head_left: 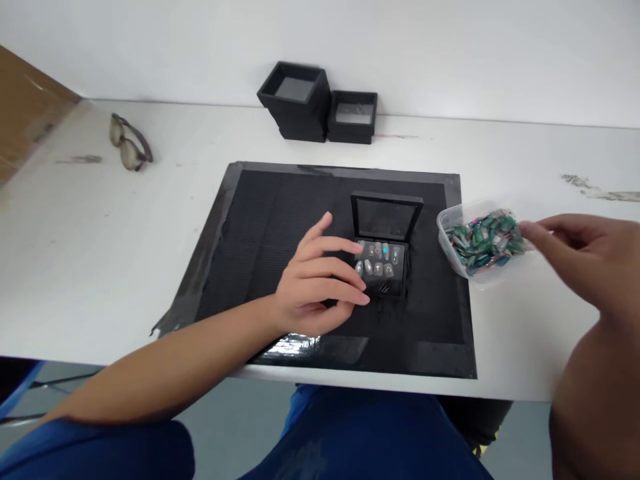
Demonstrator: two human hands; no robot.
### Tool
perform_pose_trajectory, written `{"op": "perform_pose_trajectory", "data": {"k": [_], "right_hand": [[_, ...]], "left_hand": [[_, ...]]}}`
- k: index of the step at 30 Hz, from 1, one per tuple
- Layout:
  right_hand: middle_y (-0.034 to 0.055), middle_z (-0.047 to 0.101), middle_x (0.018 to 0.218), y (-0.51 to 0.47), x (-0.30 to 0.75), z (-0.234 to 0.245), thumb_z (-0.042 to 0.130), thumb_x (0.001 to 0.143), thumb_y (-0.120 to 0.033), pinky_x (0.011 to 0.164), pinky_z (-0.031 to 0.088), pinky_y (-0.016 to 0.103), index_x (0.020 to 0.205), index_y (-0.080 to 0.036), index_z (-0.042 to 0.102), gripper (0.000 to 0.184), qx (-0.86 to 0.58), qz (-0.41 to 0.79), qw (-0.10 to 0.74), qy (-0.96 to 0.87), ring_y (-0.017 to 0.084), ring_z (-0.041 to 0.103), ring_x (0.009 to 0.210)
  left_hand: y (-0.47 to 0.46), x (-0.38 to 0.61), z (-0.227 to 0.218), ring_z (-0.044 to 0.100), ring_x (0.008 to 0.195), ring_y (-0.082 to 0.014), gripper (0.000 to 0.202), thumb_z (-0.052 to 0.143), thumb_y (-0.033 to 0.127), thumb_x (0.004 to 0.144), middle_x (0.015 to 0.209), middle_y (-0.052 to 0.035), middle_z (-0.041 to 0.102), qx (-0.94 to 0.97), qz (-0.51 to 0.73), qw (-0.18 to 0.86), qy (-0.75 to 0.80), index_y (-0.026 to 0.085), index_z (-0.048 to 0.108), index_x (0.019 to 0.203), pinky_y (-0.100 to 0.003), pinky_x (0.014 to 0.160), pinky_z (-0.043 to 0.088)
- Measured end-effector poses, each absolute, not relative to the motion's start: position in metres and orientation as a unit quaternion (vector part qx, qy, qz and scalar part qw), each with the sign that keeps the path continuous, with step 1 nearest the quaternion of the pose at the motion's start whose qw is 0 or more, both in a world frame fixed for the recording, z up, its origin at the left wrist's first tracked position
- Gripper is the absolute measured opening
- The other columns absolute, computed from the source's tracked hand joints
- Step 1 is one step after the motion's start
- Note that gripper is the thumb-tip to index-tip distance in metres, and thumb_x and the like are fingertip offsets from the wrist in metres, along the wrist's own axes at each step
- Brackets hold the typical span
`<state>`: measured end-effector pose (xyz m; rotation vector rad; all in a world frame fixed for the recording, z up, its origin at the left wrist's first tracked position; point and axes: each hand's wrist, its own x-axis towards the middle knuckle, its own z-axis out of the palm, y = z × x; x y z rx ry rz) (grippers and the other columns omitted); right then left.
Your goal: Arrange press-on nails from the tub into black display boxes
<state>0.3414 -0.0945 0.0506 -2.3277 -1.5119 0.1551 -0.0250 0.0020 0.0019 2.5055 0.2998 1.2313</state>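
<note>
A small black box (pixel 383 250) with its lid raised sits on a black mat (pixel 280 220). Inside it lie several pale false nails, one with a teal spot. My left hand (pixel 317 280) rests against the box's left side, fingers curled round its edge. My right hand (pixel 580 250) hovers at the right rim of a clear plastic tub (pixel 453 223) filled with several green and teal nail pieces (pixel 483 240); its fingertips are drawn together in a pinch beside the tub, and what they hold is too small to make out.
Two empty black boxes (pixel 295 100) (pixel 353 117) stand against the white wall at the back. A pair of glasses (pixel 129 142) lies on the white table (pixel 90 253) at the far left. A brown board (pixel 25 100) leans at the left edge. My blue-clad legs show below the table's front edge.
</note>
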Motion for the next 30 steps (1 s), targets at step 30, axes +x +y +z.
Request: {"op": "perform_pose_trajectory", "data": {"k": [30], "right_hand": [[-0.0041, 0.06, 0.056, -0.099, 0.316, 0.052, 0.07, 0.07, -0.07, 0.05, 0.034, 0.033, 0.084, -0.038, 0.079, 0.036, -0.837, 0.086, 0.14, -0.522, 0.016, 0.053, 0.052]], "left_hand": [[0.001, -0.019, 0.001, 0.069, 0.071, -0.0126, 0.02, 0.064, 0.008, 0.079, 0.08, 0.0023, 0.077, 0.891, 0.363, 0.272, 0.015, 0.023, 0.07, 0.089, -0.031, 0.078, 0.061]]}}
